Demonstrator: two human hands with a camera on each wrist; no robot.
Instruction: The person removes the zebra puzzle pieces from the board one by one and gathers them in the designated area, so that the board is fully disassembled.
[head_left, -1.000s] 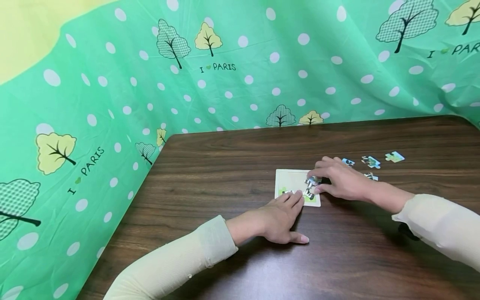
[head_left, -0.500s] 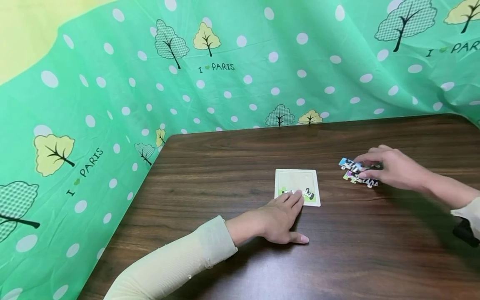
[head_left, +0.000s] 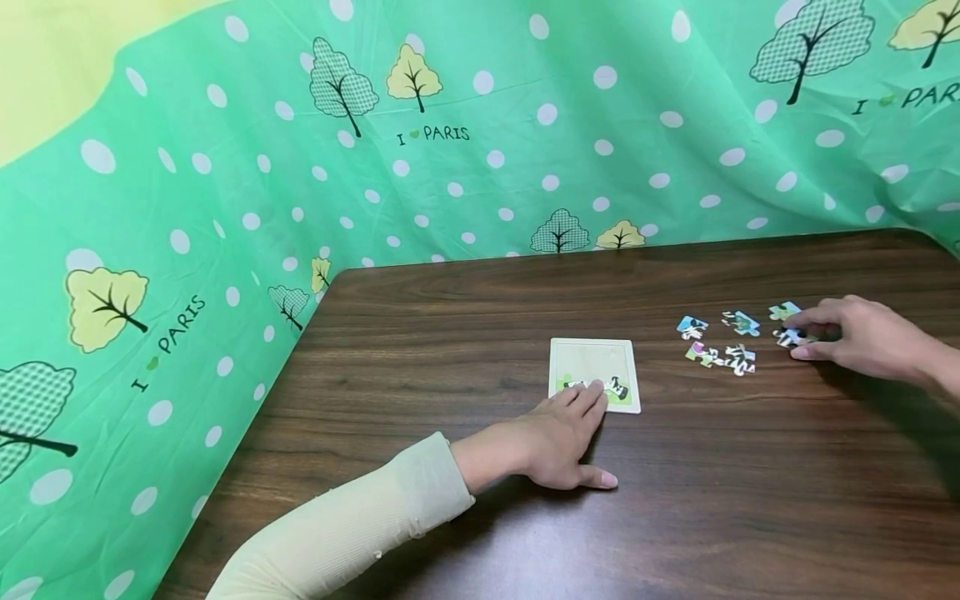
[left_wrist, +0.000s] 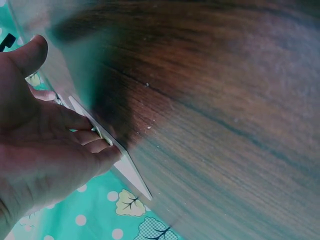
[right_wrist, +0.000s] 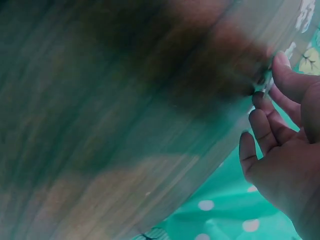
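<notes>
My left hand (head_left: 558, 437) lies with straight fingers on the lower edge of a pale square puzzle tray (head_left: 588, 357). Fitted pieces (head_left: 618, 387) with green and black-and-white print show along the tray's bottom, partly under the fingertips. In the left wrist view, the fingers rest over the rim of the tray (left_wrist: 131, 172). At the right, my right hand (head_left: 862, 333) pinches a black, white and blue puzzle piece (head_left: 789, 337) between thumb and fingers, close over the table. That piece is mostly hidden behind the fingers in the right wrist view.
Several loose puzzle pieces lie left of the right hand, among them a blue one (head_left: 692, 327), a green-and-blue one (head_left: 741, 322) and a zebra-striped one (head_left: 740, 360). A green piece (head_left: 784, 311) sits just beyond the fingertips. Green printed cloth (head_left: 480, 167) hangs behind the brown table (head_left: 420, 333).
My right hand has gone from the tray rightward past the loose pieces with a puzzle piece, uncovering the tray's upper right. The left hand has stayed in place.
</notes>
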